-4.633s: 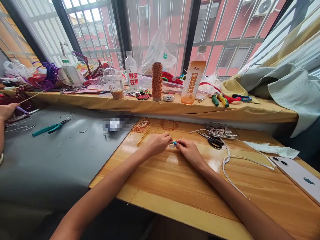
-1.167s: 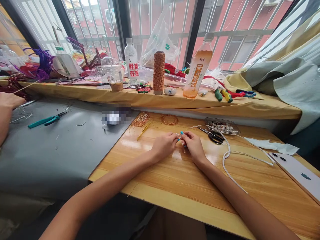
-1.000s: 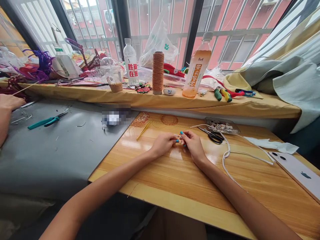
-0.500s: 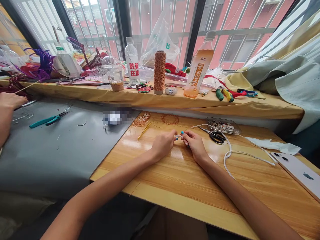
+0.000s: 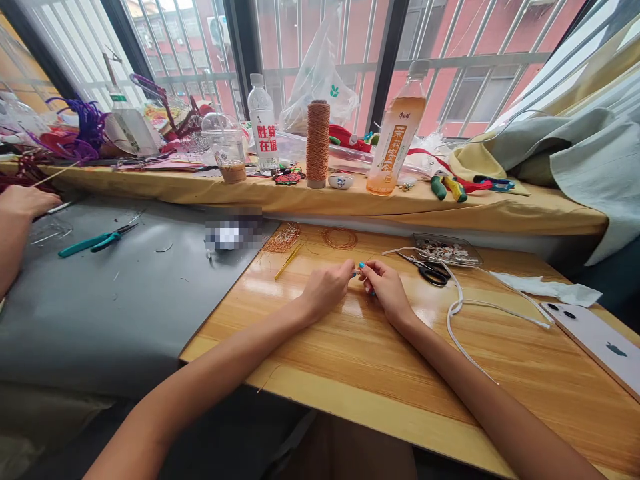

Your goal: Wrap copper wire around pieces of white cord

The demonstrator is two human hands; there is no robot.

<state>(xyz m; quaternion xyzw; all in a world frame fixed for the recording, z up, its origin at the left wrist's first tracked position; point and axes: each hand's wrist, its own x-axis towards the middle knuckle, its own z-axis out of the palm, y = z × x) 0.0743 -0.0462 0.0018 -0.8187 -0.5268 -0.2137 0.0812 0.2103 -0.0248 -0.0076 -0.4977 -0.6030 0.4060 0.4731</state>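
My left hand and my right hand rest on the wooden table, fingertips pinched together around a tiny piece that I cannot make out. Both hands are closed in a pinch, nails painted blue. Just beyond them lie a coil of copper wire, a bundle of cut copper wires and a thin yellow stick. Black scissors lie right of my right hand, beside a clear tray of small beads.
A white cable, a tissue and a phone lie to the right. On the sill stand a copper thread spool, two bottles and pliers. Another person's hand works at the grey table, near teal pliers.
My hands stay pinched together at the same spot; the fingertips have shifted slightly as they work the small piece. The view has barely moved.
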